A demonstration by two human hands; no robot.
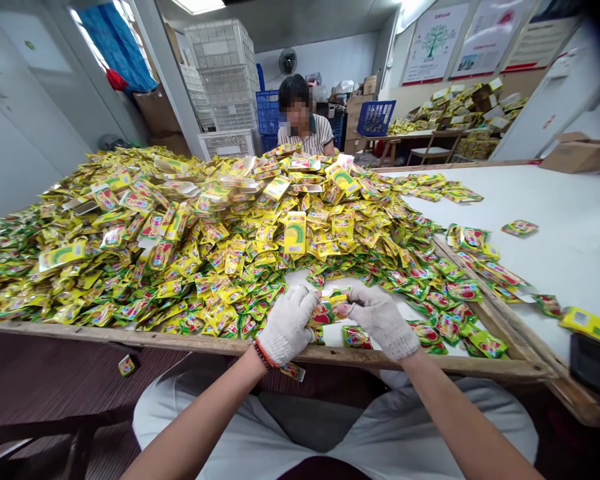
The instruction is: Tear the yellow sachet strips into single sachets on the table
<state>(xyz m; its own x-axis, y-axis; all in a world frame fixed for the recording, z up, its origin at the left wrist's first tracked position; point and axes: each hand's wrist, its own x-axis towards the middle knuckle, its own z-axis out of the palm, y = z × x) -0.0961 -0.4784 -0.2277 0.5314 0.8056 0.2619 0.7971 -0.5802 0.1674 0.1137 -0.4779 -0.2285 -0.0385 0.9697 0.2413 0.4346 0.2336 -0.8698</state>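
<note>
Both my hands wear white knit gloves with bare fingertips and meet over the table's front edge. My left hand (289,325) is closed, its fingers gripping the left side of a small yellow, red and green packet (325,311). From the other side my right hand (383,321) pinches the packet's right end; whether it is one packet or a box with packets is too small to tell. Below them a green sachet (356,337) lies on the white tabletop. A big heap of yellow and green sachets (230,263) rises behind my hands, with an upright yellow carton (295,232) on its slope.
A wooden rail (180,339) borders the table's front; another divides off the right side, where a yellow carton (590,323) and a dark object (595,363) lie. Across the heap sits another person (313,137). White crates (220,67) and a blue basket (376,118) stand behind.
</note>
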